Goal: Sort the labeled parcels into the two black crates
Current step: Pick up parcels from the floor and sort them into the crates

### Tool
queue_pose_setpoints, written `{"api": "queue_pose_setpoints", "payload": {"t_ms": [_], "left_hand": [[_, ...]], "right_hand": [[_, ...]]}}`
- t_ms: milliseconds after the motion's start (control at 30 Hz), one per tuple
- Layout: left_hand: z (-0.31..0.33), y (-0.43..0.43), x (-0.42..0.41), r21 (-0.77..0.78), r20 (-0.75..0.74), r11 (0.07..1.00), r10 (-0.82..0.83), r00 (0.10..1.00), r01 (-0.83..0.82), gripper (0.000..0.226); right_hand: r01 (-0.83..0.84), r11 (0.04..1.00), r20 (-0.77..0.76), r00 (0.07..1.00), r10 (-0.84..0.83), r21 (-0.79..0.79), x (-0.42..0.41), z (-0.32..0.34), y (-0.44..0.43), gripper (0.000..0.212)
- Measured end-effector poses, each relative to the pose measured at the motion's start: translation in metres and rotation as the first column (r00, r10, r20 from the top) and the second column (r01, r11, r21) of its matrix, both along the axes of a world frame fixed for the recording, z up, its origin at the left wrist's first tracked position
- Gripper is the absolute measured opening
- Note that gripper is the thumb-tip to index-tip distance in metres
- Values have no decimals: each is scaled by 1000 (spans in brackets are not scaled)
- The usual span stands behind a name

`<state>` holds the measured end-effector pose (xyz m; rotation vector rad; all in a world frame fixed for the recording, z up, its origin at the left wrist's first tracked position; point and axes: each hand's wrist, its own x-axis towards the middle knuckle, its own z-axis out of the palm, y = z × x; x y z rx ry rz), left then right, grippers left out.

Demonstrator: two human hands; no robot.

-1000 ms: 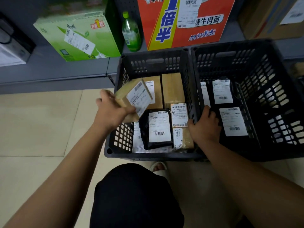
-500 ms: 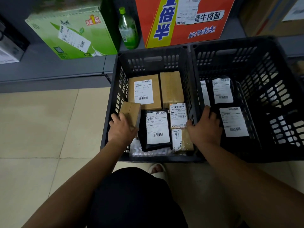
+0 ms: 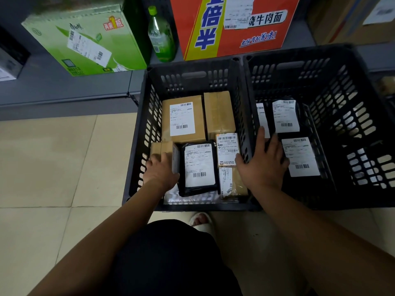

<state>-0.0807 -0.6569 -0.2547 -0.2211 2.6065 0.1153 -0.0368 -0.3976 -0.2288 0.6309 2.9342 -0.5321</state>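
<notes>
Two black crates stand side by side on the floor. The left crate (image 3: 192, 67) holds a large labelled cardboard box (image 3: 183, 118), a plain cardboard box (image 3: 219, 112), a black bag with a white label (image 3: 198, 167) and two small labelled parcels (image 3: 227, 149). My left hand (image 3: 160, 170) holds a small cardboard box (image 3: 163, 149) standing on edge in that crate's near-left corner. My right hand (image 3: 265, 165) rests flat over the adjoining walls, fingers reaching into the right crate (image 3: 299, 60). That crate holds black bags with white labels (image 3: 286, 116).
Behind the crates a low grey shelf carries a green carton (image 3: 85, 41), a green bottle (image 3: 160, 33) and a red carton (image 3: 235, 24). Beige floor tiles (image 3: 53, 157) lie to the left. My knee and a sandalled foot (image 3: 201, 221) are just before the left crate.
My left hand lowered the small cardboard box from above the left crate's rim down into its near-left corner. My right hand stayed on the walls between the crates.
</notes>
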Motion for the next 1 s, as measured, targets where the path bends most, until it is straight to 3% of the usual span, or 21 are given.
{"api": "queue_pose_setpoints", "payload": {"t_ms": [133, 267, 433, 567, 667, 700, 767, 833, 900, 1000], "left_hand": [[-2, 4, -2, 23, -20, 997, 78, 997, -78, 75], [-7, 1, -3, 30, -97, 997, 76, 992, -74, 65], [-1, 5, 2, 77, -143, 987, 151, 978, -141, 74], [9, 6, -7, 296, -279, 939, 263, 924, -178, 58], [6, 0, -8, 532, -216, 813, 402, 890, -238, 38], [3, -3, -5, 548, -185, 796, 414, 891, -256, 35], [-7, -8, 1, 439, -187, 870, 332, 924, -224, 45], [-18, -11, 4, 222, -214, 971, 134, 968, -85, 52], [-22, -7, 4, 113, -199, 993, -18, 980, 41, 61], [-19, 4, 1, 133, -40, 990, 53, 998, -48, 82]], "right_hand": [[-111, 991, -60, 992, 115, 70, 3, 1, 0, 90], [-125, 989, -55, 990, 130, 80, 3, 0, 0, 89], [-108, 992, -36, 993, 110, 61, 1, -2, 1, 89], [-104, 994, -25, 994, 105, 40, 0, -2, 1, 90], [-102, 994, -13, 995, 102, 29, 0, -2, 1, 90], [-102, 994, -10, 995, 102, 28, -1, -2, 1, 90], [-101, 995, -6, 995, 101, 26, -1, -2, 2, 90], [-103, 994, -3, 995, 103, 28, -1, -2, 2, 89], [-103, 994, -4, 995, 103, 28, -1, -2, 1, 89], [-99, 995, -3, 995, 99, 33, -1, -3, 1, 89]]}}
